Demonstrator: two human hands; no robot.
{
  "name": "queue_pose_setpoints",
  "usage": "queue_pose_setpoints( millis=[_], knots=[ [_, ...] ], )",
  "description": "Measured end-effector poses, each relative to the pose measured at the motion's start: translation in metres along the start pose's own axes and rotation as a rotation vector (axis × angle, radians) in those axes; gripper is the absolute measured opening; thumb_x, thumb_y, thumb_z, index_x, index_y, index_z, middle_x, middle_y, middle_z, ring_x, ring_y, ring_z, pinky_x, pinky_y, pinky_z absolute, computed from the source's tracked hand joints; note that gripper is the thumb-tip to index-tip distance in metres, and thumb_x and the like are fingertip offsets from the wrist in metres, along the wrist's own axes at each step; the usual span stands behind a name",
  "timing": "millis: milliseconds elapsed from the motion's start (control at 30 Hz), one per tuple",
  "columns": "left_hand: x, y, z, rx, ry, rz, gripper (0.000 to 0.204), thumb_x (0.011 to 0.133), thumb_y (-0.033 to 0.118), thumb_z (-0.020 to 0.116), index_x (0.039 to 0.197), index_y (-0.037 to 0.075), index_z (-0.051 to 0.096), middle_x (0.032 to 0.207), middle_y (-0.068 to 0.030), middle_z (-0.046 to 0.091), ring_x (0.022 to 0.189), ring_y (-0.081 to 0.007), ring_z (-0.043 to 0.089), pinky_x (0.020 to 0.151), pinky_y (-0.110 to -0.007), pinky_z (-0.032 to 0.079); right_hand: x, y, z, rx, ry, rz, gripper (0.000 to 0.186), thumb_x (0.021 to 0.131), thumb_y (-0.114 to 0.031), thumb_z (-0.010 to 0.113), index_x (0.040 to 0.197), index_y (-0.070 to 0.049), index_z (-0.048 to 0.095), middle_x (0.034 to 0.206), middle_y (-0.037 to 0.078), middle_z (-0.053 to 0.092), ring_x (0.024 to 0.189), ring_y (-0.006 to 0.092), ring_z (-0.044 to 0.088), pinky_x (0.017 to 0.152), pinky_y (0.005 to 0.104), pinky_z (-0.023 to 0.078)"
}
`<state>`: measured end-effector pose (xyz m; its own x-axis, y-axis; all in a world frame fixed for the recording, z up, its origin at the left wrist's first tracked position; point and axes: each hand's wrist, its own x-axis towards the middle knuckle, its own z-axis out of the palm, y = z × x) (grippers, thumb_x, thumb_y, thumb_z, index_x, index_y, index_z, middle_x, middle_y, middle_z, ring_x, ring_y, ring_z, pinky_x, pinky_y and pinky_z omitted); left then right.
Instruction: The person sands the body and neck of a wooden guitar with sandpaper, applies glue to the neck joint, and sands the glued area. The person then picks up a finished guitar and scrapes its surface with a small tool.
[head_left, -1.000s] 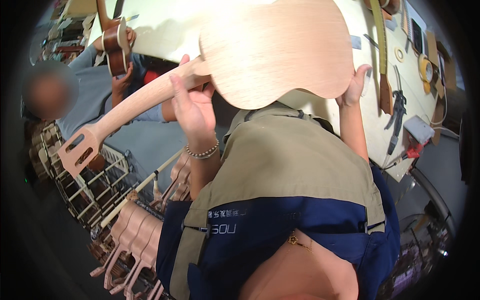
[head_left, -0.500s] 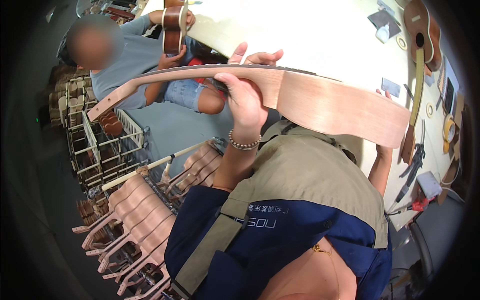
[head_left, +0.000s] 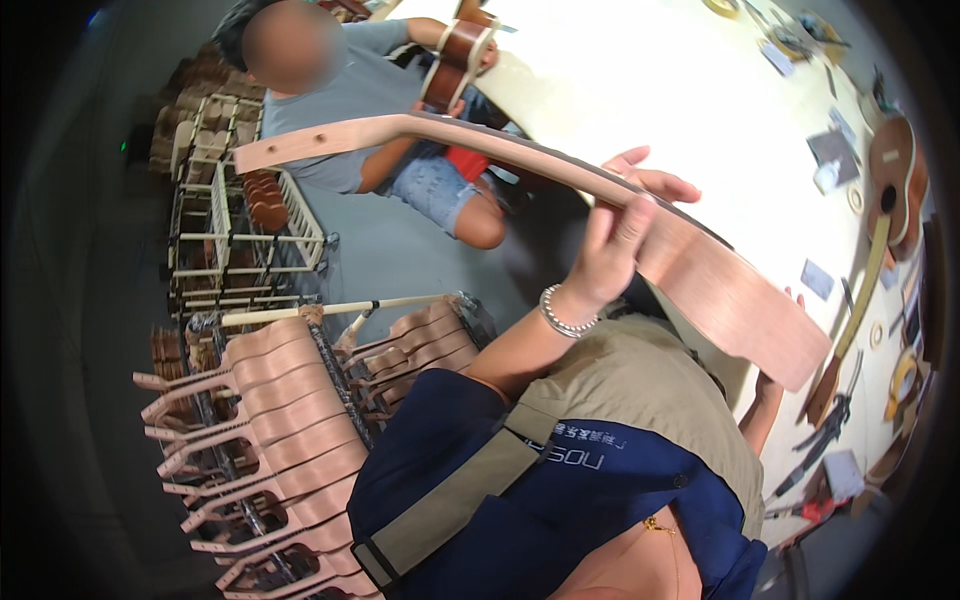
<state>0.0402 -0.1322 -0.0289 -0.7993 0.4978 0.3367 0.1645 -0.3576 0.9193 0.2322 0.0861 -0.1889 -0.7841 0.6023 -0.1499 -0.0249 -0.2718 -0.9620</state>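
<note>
I hold an unfinished pale-wood ukulele point(head_left: 700, 270) up in front of me, turned edge-on, with its headstock pointing to the upper left. My left hand point(head_left: 620, 235), a beaded bracelet on its wrist, grips the ukulele where the neck meets the body. My right hand point(head_left: 768, 392) reaches up under the lower end of the body and is mostly hidden behind it. My olive vest and blue shirt fill the lower middle of the view.
A seated person point(head_left: 350, 90) at the upper left holds a dark brown ukulele point(head_left: 455, 60). Several unfinished ukuleles point(head_left: 260, 400) lie stacked in a rack at the lower left, behind them a wire cart point(head_left: 240, 240). The white workbench point(head_left: 700, 100) carries a finished ukulele point(head_left: 895, 170) and tools.
The ukulele has turned from face-on to edge-on and dropped lower to the right. My left hand has slid toward the body, and the view has swung toward the racks.
</note>
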Motion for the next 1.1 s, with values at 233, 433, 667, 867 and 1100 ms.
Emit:
queue_pose_setpoints(
  millis=[233,433,667,867,1100],
  knots=[
    [0.003,0.003,0.006,-0.016,-0.063,-0.022,0.048,0.092,0.026,0.048,0.122,-0.005,0.026,0.108,-0.0148,0.056,0.105,-0.0176,0.052,0.094,-0.031,0.036,-0.002,0.01,0.002,0.09,0.052,0.056,0.061,0.094,-0.038,0.034,0.142,-0.008,0.011,0.144,0.013,0.024,0.131,0.026,0.028,0.107,0.041,0.025],
    [0.005,0.001,0.001,0.05,-0.074,-0.015,0.052,0.089,0.026,0.054,0.123,-0.004,0.029,0.107,-0.0148,0.057,0.104,-0.0188,0.055,0.094,-0.031,0.039,-0.005,-0.005,0.006,0.306,0.114,0.073,0.062,0.094,-0.043,0.03,0.142,-0.008,0.013,0.144,0.012,0.026,0.131,0.0258,0.028,0.107,0.0398,0.025],
    [0.008,0.007,-0.002,-0.06,0.034,-0.107,0.064,0.094,0.035,0.04,0.137,-0.004,0.012,0.134,-0.0193,0.036,0.116,-0.0264,0.048,0.084,-0.03,0.051,-0.012,-0.011,0.0,0.422,0.161,0.133,0.062,0.094,-0.05,0.022,0.139,-0.008,0.023,0.139,0.01,0.033,0.127,0.0264,0.033,0.103,0.0378,0.03],
    [0.006,0.015,-0.006,0.03,0.03,-0.159,0.068,0.094,0.046,0.026,0.14,0.0,0.003,0.129,-0.02,0.043,0.115,-0.0234,0.049,0.077,-0.026,0.053,-0.012,-0.013,0.001,0.544,0.024,0.136,0.056,0.095,-0.045,0.023,0.136,-0.007,0.03,0.136,0.011,0.037,0.125,0.0269,0.036,0.102,0.0399,0.032],
    [0.002,0.001,-0.013,-0.134,0.101,-0.058,0.058,0.093,0.046,0.033,0.132,0.004,0.026,0.107,-0.0161,0.055,0.113,-0.0308,0.05,0.098,-0.041,0.037,-0.013,-0.013,0.01,0.517,0.154,0.195,0.067,0.092,-0.056,0.021,0.135,-0.005,0.03,0.128,0.012,0.047,0.091,0.0246,0.057,0.074,0.0332,0.048]
  ],
)
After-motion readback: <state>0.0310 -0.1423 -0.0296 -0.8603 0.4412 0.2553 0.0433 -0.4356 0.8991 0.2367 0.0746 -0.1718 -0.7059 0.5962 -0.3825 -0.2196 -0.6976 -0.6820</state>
